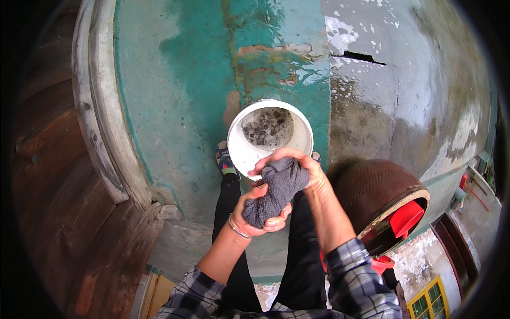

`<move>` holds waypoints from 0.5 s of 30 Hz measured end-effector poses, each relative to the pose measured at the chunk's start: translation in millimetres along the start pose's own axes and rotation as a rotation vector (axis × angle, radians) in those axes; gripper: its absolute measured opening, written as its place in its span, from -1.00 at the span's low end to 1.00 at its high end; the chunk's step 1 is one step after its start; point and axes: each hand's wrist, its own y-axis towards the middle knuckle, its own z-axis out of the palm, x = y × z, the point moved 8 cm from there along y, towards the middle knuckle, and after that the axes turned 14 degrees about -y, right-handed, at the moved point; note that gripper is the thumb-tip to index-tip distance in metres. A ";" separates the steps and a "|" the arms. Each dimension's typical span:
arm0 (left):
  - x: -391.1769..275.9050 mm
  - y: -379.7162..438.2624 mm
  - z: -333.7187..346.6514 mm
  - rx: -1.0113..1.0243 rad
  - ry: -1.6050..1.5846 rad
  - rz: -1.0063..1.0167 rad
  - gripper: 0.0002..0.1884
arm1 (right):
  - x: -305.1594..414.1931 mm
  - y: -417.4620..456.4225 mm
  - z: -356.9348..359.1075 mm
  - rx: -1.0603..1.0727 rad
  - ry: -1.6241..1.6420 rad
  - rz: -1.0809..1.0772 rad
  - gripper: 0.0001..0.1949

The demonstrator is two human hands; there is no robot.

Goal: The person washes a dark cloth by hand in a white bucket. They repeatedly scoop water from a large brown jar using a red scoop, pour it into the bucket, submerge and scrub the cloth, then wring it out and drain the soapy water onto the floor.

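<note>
A bunched dark grey cloth point(277, 189) is gripped between my two hands, above the near rim of a white bucket point(239, 145). My left hand point(255, 217) wraps its lower end, thumb on top. At the upper end, my right hand point(308, 167) curls over the cloth with its fingers reaching past the bucket's rim. Greyish water point(267, 129) with foam and bubbles lies in the bottom of the bucket. The bucket stands on the floor between my feet.
To the right stands a large brown ceramic jar point(370, 191) with a red plastic scoop point(406, 219) in its mouth. A red plastic container point(382, 264) is partly hidden by my right sleeve. Wet patches cover the green floor point(199, 71). A wooden sill point(105, 99) borders the left.
</note>
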 end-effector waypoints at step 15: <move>-9.8 -11.0 34.4 -0.230 0.535 0.219 -0.50 | 26.8 2.1 -5.3 -0.758 -0.148 0.190 -0.68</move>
